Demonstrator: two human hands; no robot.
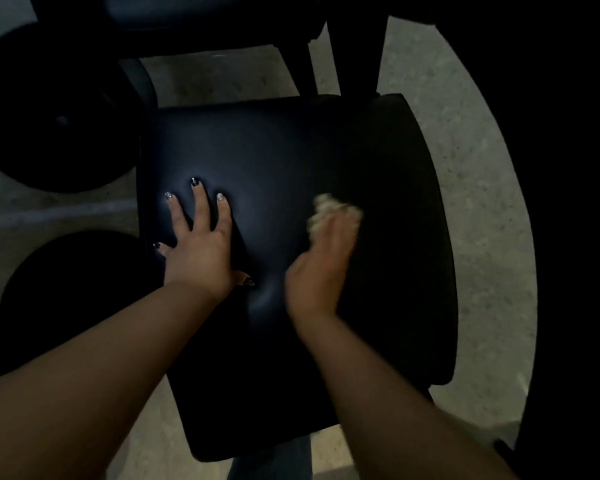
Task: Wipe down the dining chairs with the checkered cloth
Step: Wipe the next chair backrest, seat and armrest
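Observation:
A dark padded dining chair seat (267, 154) fills the middle of the view, with its dark backrest (409, 237) along the right side. My left hand (198, 244) presses flat on the seat's left part, fingers spread. My right hand (323, 265) is blurred and holds a bunched pale cloth (326, 209) against the seat near the backrest. The cloth's pattern is too blurred to make out.
A second dark chair (174, 19) stands at the top, its legs (309, 64) reaching down toward this seat. Two round dark shapes (49, 133) lie on the pale floor (465, 168) at the left. Everything is dim.

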